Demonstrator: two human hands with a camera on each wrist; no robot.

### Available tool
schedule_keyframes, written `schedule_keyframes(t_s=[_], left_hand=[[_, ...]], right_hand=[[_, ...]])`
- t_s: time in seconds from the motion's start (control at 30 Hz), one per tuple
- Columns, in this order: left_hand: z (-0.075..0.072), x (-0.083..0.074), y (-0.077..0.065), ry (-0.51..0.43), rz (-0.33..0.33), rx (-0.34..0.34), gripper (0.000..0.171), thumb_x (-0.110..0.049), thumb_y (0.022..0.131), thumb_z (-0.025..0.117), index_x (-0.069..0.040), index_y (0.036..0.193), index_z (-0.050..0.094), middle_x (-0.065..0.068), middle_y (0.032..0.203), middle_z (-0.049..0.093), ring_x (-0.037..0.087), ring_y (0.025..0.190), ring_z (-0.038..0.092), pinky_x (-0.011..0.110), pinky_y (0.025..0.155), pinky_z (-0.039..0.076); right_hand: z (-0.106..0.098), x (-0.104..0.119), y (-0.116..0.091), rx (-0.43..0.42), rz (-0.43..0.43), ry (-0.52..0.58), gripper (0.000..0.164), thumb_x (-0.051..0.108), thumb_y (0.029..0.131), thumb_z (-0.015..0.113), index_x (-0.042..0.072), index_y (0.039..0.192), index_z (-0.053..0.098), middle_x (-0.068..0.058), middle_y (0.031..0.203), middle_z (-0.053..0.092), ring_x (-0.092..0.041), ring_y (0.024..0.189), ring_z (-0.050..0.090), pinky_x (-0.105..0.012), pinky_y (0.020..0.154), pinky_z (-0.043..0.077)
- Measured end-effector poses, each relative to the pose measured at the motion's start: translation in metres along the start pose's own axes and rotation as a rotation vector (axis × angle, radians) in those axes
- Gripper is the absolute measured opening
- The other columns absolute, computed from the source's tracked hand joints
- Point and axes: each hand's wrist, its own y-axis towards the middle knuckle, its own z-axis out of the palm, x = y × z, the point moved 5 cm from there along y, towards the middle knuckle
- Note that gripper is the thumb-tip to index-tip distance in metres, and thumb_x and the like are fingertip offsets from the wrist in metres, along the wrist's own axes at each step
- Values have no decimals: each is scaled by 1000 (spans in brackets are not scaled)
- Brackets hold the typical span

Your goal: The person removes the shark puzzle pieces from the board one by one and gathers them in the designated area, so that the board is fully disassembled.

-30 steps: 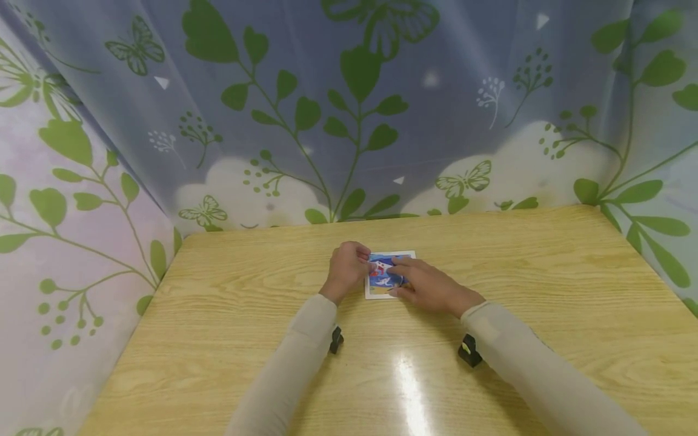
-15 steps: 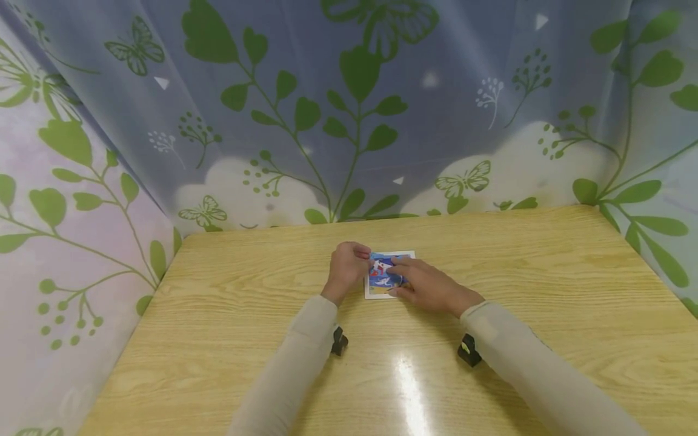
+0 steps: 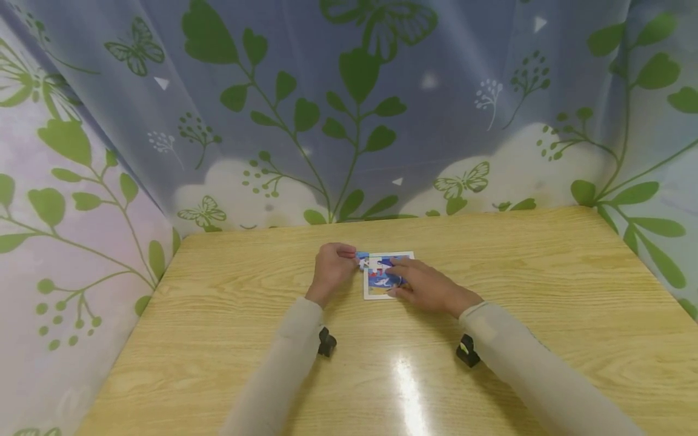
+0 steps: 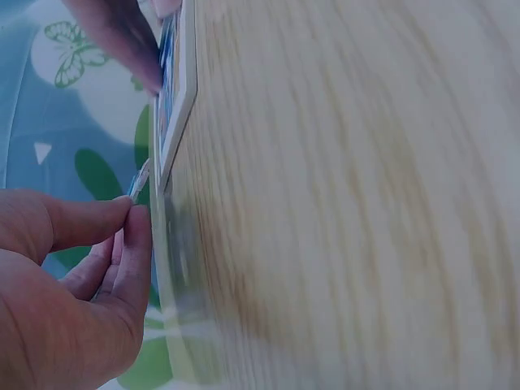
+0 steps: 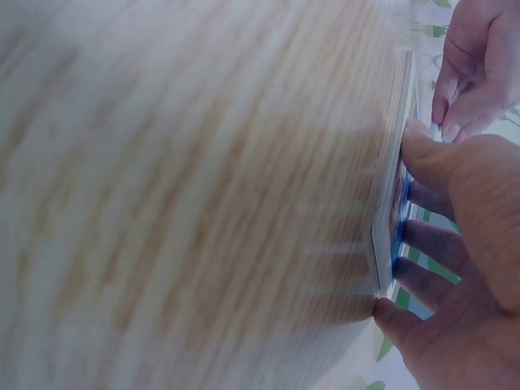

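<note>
A small jigsaw puzzle in a white-edged tray [image 3: 376,297] lies on the table, its picture mostly blue with some white, red and yellow. At its upper left a pale gap shows in the picture. My left hand [image 3: 332,271] pinches a blue and white puzzle piece [image 3: 361,259] between thumb and fingertips, just off the tray's left edge. In the left wrist view the puzzle piece [image 4: 140,180] appears edge-on, raised above the tabletop. My right hand [image 3: 433,284] rests on the tray's right side with spread fingers, hiding that part of the picture. Its thumb and fingertips touch the tray [image 5: 382,236].
The wood-grain table [image 3: 245,272] spreads around the tray, with a bright glare patch in front. A leaf-patterned curtain [image 3: 305,121] hangs along the table's back and sides. Black wrist cameras [image 3: 468,351] sit beneath both sleeves.
My left hand has moved left from the tray, bringing the puzzle piece out past its edge and exposing the pale gap. My right hand has stayed in place.
</note>
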Motion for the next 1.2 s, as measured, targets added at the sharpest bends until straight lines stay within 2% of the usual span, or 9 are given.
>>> schedule_keyframes(t_s=[0.5, 0.7, 0.9, 1.2], left_hand=[[-42, 20, -4, -45, -50, -8, 24, 4, 87, 72, 6, 111, 72, 19, 106, 73, 31, 102, 69, 36, 87, 57], [-55, 28, -5, -20, -53, -25, 23, 3, 87, 73, 6, 110, 72, 20, 107, 73, 32, 102, 69, 39, 88, 57], [-64, 34, -6, 4, -69, -43, 22, 2, 86, 73, 7, 108, 73, 21, 105, 73, 33, 101, 69, 40, 89, 56], [-69, 40, -10, 23, -90, -22, 23, 2, 90, 71, 9, 111, 71, 23, 108, 72, 33, 102, 68, 38, 89, 56]], right_hand=[[1, -2, -3, -12, -4, -2, 52, 28, 102, 63, -3, 143, 53, -27, 154, 40, -44, 143, 37, -56, 116, 30], [0, -2, -4, -12, -2, 5, 52, 27, 102, 63, -3, 143, 52, -27, 154, 40, -45, 142, 37, -57, 115, 31], [0, -1, -4, -3, 8, 11, 52, 27, 102, 63, -2, 144, 52, -26, 155, 39, -45, 143, 35, -57, 116, 29], [0, -1, -4, 3, 14, 15, 52, 28, 102, 62, -1, 145, 52, -26, 155, 39, -45, 144, 34, -57, 116, 29]])
